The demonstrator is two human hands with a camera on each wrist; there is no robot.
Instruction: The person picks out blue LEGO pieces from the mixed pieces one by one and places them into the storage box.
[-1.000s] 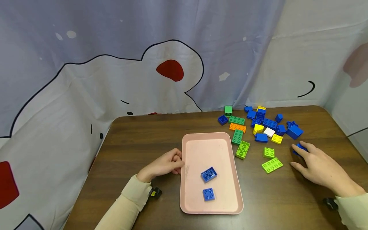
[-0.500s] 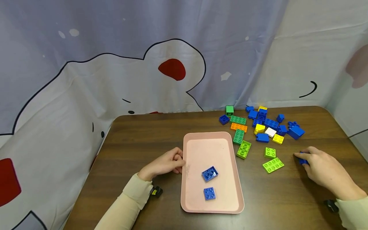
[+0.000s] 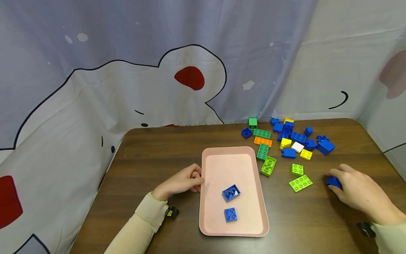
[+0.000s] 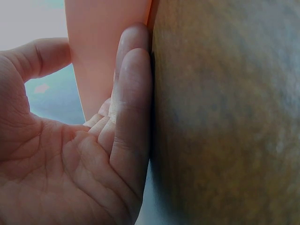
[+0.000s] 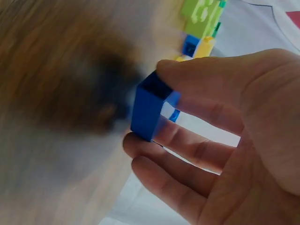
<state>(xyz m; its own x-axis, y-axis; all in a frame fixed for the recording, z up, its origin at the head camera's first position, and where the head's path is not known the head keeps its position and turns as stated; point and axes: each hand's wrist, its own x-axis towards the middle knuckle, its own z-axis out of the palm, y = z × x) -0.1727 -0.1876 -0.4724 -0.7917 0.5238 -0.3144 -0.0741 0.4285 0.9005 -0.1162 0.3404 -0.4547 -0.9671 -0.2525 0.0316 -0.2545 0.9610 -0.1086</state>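
On the right of the table my right hand (image 3: 361,190) holds a blue toy brick (image 3: 334,182) between thumb and fingers. In the right wrist view this brick (image 5: 149,105) is tilted, its hollow side partly showing. My left hand (image 3: 180,181) grips the left edge of a pink tray (image 3: 228,229). The left wrist view has the thumb on the rim of the tray wall (image 4: 93,51) and fingers low along its outside, close to the table. Inside the tray lie two blue bricks: one upside down (image 3: 231,192), one studs up (image 3: 230,214).
Two lime bricks, a small one (image 3: 297,169) and a longer one (image 3: 300,183), lie between tray and right hand. Green bricks (image 3: 262,152), an orange brick (image 3: 263,141) and a cluster of blue (image 3: 289,153), yellow (image 3: 306,154) and white (image 3: 297,147) bricks spread toward the back. A curtain (image 3: 142,95) hangs behind the table.
My right hand has closed its fingers on the blue brick, drawn it slightly nearer and turned it. The left hand and the tray stay in place.
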